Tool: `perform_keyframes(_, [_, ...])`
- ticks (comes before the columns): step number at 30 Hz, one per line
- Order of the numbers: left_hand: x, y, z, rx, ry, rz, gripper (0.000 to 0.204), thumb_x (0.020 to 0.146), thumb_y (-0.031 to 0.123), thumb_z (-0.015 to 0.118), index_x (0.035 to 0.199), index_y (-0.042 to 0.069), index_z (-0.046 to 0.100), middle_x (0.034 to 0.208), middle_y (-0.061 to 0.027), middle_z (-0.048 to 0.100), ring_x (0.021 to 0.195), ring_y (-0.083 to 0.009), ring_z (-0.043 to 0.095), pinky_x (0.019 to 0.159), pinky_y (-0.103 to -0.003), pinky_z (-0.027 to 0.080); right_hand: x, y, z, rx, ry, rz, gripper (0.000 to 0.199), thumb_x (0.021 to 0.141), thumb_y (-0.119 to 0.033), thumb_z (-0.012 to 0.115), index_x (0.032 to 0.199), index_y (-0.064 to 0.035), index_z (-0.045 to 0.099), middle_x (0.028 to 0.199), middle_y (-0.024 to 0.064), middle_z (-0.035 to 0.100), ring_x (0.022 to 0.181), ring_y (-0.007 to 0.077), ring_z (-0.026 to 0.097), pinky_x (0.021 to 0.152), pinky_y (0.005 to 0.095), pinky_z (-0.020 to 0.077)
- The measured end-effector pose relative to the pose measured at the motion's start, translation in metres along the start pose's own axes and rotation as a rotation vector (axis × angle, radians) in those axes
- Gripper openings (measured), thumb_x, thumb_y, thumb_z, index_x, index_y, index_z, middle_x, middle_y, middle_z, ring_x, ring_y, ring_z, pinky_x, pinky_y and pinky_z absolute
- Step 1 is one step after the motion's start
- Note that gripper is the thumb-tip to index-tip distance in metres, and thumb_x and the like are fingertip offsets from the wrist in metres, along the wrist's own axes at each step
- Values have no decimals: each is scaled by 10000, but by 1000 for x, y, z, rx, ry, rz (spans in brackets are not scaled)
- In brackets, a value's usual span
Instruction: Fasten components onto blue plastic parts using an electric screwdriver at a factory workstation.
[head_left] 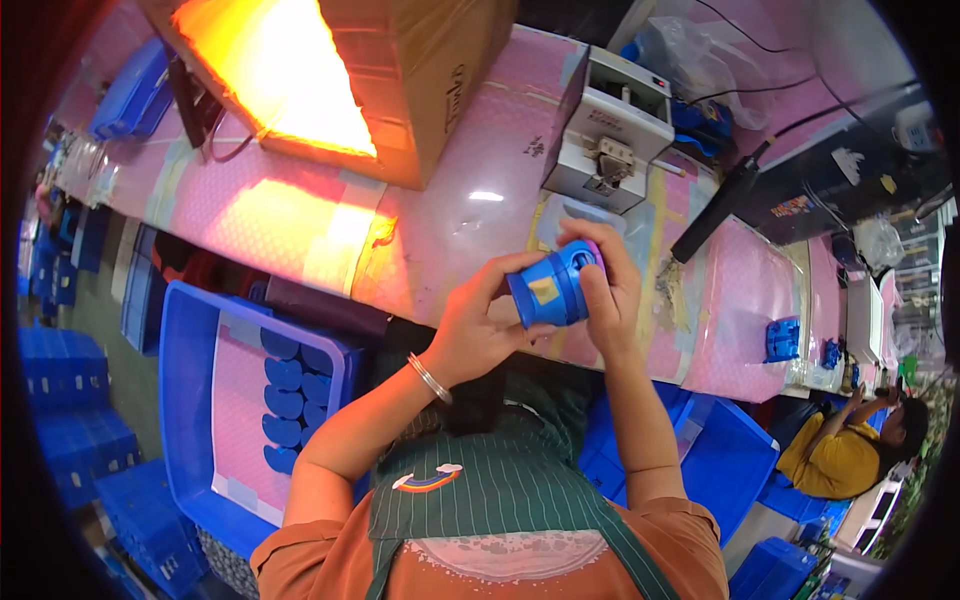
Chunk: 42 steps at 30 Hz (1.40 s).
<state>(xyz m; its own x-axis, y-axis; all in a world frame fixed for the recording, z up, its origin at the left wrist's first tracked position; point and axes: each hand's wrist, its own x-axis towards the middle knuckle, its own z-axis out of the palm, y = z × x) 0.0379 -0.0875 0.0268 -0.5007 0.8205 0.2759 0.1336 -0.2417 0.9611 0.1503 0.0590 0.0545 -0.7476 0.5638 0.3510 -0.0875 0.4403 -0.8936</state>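
You hold one blue cylindrical plastic part (552, 288) up in front of your chest, above the near edge of the workbench. It carries a small pale yellow patch on its side and lies tilted, one end turned toward your right hand.

The bench (460, 190) is long, covered in pink patterned sheeting with strips of pale tape, and runs slantwise across the view. On it stand one open cardboard box (400, 80) lit orange inside, one grey-white bench machine (610, 130), and one black rod-shaped tool (715, 212) with a cable. Further along the bench lie two smaller blue parts (783, 340).

Your left hand (480, 315) comes up from below with the wrist bent; its fingers are curled and closed on the near end of the part, thumb against the side. One silver bangle (430, 378) sits on that wrist. Your right hand (608, 295) wraps the far end, fingers bent over the top and pressed together, gripping the part.

Below the bench on your left sits one blue crate (190, 400) with a pink liner and a column of about six blue round parts (285, 400). One more blue crate (730, 460) sits on your right, and stacks of blue crates (70, 400) stand on the floor at far left.

One other person in a yellow top (845, 455) sits at the far right, hands raised at the bench.
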Motion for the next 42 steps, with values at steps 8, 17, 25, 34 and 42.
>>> perform_keyframes(8, [-74, 16, -53, 231, 85, -66, 703, 720, 202, 887, 1322, 62, 551, 1252, -130, 626, 1167, -234, 607, 1010, -389, 477, -26, -5, 66, 41, -178, 143, 255, 922, -196, 537, 1054, -4, 639, 1027, 145, 638, 965, 255, 607, 869, 357, 468])
perform_keyframes(17, [-283, 35, -258, 761, 1377, -426, 615, 797, 274, 810, 1275, 4, 533, 1093, -117, 646, 980, -214, 626, 803, -333, 542, 11, 46, -2, -203, -51, -143, 512, 1058, -393, 394, 1307, 22, 562, 1309, 143, 582, 1179, 254, 554, 1016, 383, 426])
perform_keyframes(25, [-491, -15, -295, 1068, 1254, -1510, 805, 666, 435, 763, 1290, -25, 546, 1208, -284, 636, 1125, -425, 621, 964, -452, 496, -6, 41, -120, -451, 378, 124, 435, 1078, -275, 387, 1266, 59, 592, 1266, 162, 621, 1135, 269, 601, 977, 373, 487])
perform_keyframes(34, [-510, -59, -291, 519, 827, -1596, 956, 749, 676, 665, 1182, -174, 595, 1204, -362, 607, 1170, -454, 596, 960, -477, 487, -76, 57, -263, -1033, 506, 195, 378, 1015, -266, 567, 1245, 27, 629, 1247, 149, 639, 1113, 250, 616, 960, 336, 490])
perform_keyframes(42, [-195, -20, -258, 1049, 680, -381, 263, 870, 34, 675, 1133, 31, 674, 1069, -130, 670, 924, -257, 675, 836, -334, 542, -156, 118, -409, -1656, 499, 645, 794, 801, -571, 717, 1416, -117, 503, 1262, 250, 611, 1169, 420, 578, 973, 492, 467])
